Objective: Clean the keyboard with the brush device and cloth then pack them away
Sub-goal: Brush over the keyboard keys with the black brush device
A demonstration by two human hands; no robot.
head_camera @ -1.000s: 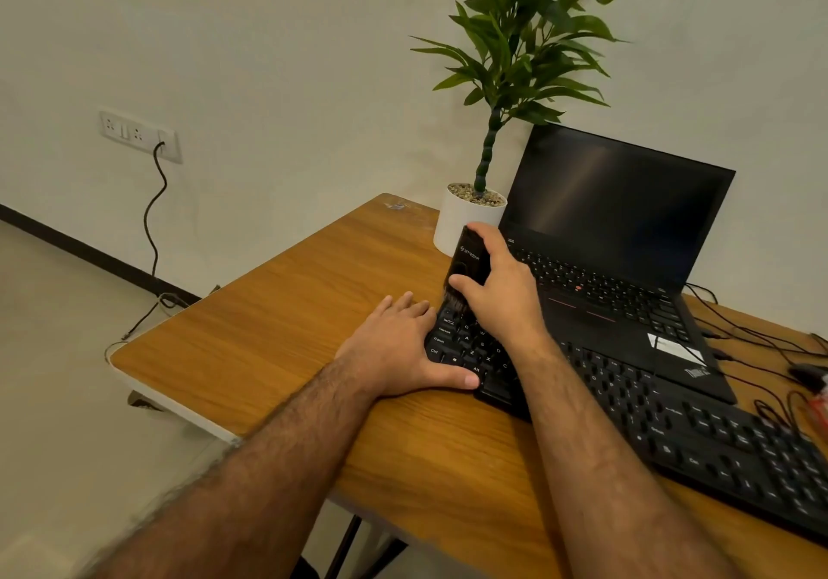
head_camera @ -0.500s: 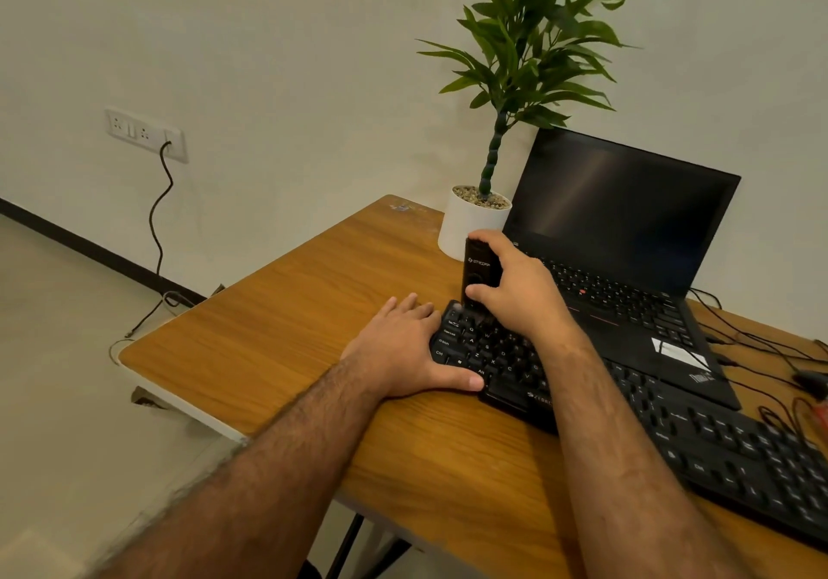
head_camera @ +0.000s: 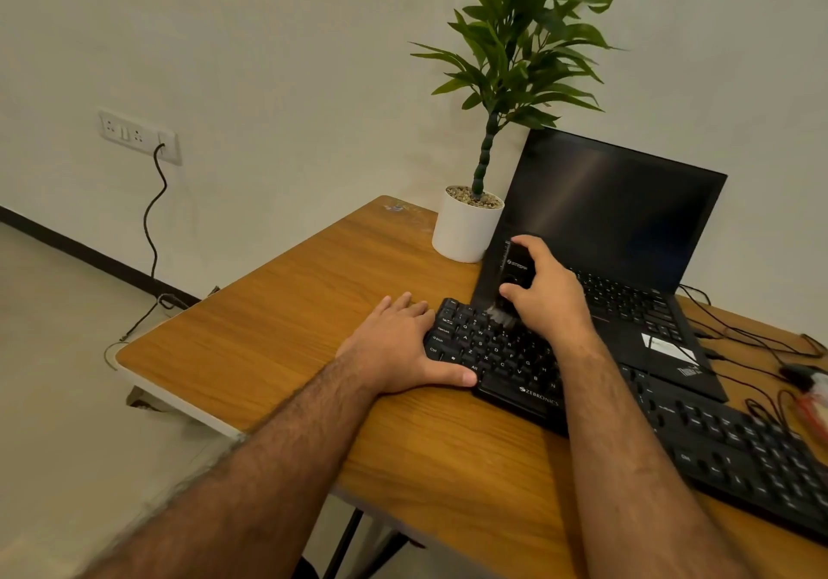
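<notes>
Wooden tabletop [head_camera: 286, 336] by a white wall: the right hand [head_camera: 544, 296], grip closed round the brush [head_camera: 511, 280], has moved up to the keyboard [head_camera: 515, 354] top row; left hand [head_camera: 396, 345] stays flat, steadying its end.

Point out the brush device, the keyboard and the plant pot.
brush device [head_camera: 514, 270]: head view, on its black body below the logo.
keyboard [head_camera: 502, 354]: head view, on the letter keys near its left end.
plant pot [head_camera: 461, 231]: head view, on its white side wall.
</notes>
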